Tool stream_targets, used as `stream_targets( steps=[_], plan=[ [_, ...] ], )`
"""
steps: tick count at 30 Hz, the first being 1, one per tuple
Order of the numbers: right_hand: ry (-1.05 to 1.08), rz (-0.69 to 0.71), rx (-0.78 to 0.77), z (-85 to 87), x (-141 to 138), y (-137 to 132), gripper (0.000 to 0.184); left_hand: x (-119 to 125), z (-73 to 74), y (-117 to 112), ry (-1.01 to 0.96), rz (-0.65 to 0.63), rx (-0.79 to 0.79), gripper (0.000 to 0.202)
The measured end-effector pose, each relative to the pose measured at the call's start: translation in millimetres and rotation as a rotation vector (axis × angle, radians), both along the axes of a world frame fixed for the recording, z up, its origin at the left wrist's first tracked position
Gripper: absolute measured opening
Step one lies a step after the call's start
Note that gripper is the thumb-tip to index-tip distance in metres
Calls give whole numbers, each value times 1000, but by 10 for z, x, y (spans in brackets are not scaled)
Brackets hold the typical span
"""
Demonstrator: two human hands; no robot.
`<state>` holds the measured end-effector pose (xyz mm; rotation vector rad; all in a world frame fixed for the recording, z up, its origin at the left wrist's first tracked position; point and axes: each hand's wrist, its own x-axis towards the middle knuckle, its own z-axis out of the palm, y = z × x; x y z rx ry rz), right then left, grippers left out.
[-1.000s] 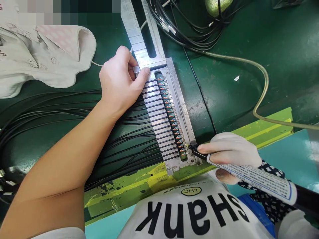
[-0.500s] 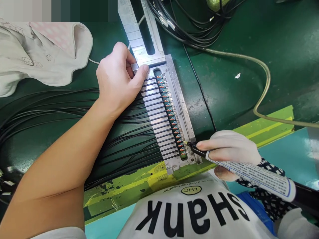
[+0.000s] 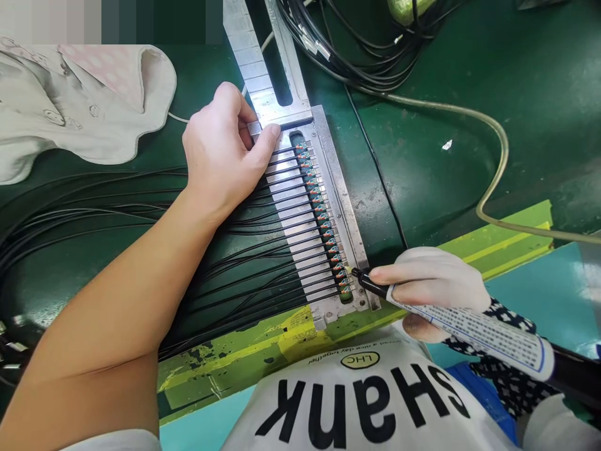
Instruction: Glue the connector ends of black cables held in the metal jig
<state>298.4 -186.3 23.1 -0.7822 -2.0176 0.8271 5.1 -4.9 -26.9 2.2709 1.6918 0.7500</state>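
While pinching the crossbar (image 3: pixel 286 118) at the far end of a metal jig (image 3: pixel 340 194), a bare left hand (image 3: pixel 220 156): fingers curled behind the bar, thumb lying along its top, wrist low over the cables. Over at the near end of the jig, a right hand in a white glove (image 3: pixel 432 282), closed around a marker (image 3: pixel 469 329) with a black nose and a white printed label. Its pale tip right at the lowest connectors, too small to tell whether touching. Around the wrist, a dark dotted sleeve (image 3: pixel 509 376).

The jig flat on a green table (image 3: pixel 469 175), slanting away from the body. Along its dark slot, a row of small connectors (image 3: pixel 319 216) flecked with orange and green, each at the end of a metal strip. Leading from them, black cables (image 3: pixel 103 210), passing beneath the left forearm and fanning out leftward across the table.

Beyond the crossbar, a long slotted metal bar (image 3: pixel 239 37). Up top, a tangle of cables (image 3: pixel 366 62), with a tan tube (image 3: pixel 498 150) curving down the right side. At upper left, a crumpled pale shirt (image 3: pixel 94 106) with buttons and a pink dotted lining. Along the near edge, a worn yellow-green strip (image 3: pixel 235 369), and below it, a white front lettered "Shank" (image 3: pixel 370 401).
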Motion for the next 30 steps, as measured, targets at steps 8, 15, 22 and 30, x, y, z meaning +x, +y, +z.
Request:
stream_targets(
  steps=[8, 15, 22, 30],
  plan=[
    [34, 6, -4, -39, 30, -36, 20, 4, 10, -20, -35, 10, -5, 24],
    [-89, 26, -49, 36, 45, -44, 21, 22, 66, -29, -82, 41, -87, 34],
    [6, 2, -18, 2, 21, -23, 24, 37, 230, -70, -167, 36, -249, 25],
    [25, -21, 7, -17, -14, 9, 21, 35, 139, -38, -97, 56, -140, 28]
  ],
)
